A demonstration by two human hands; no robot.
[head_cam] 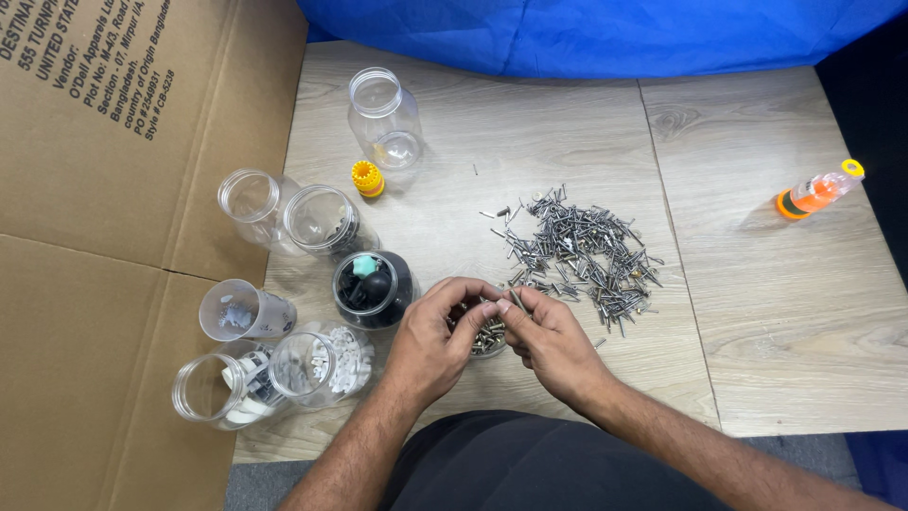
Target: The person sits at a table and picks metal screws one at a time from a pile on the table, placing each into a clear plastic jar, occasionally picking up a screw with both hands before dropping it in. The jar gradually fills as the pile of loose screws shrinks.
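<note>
low in the middle of the frame a small clear jar of nails (487, 336) lies on the pale wooden board (757, 303), mostly hidden behind the person's two hands. the left hand (430, 345) curls round the jar's mouth, fingers bent and resting on its rim. the right hand (553, 343) meets it from the right, thumb and forefinger pinched on a thin nail (517, 301) just above the jar; how many nails are in the pinch is hard to make out. both forearms run off the bottom edge of the frame, over a dark lap.

just right of and above the hands a loose pile of grey nails (582, 251) spreads across the board, with a few strays near it.

to the left stands a cluster of clear plastic jars: one with black parts and a teal piece (371, 287), one with small white pieces (326, 361), one with mixed white and dark bits (222, 388), a frosted cup (241, 310) whose contents are unclear, two jars lying on their sides (293, 218), and an empty upright jar (383, 118) in the upper middle. a small yellow ribbed cap (367, 178) sits below it.

at the right edge lies an orange bottle with a yellow cap (818, 192). flattened brown cardboard (104, 189) fills the left side, and blue fabric (605, 33) crosses the top, cut off by the frame.
</note>
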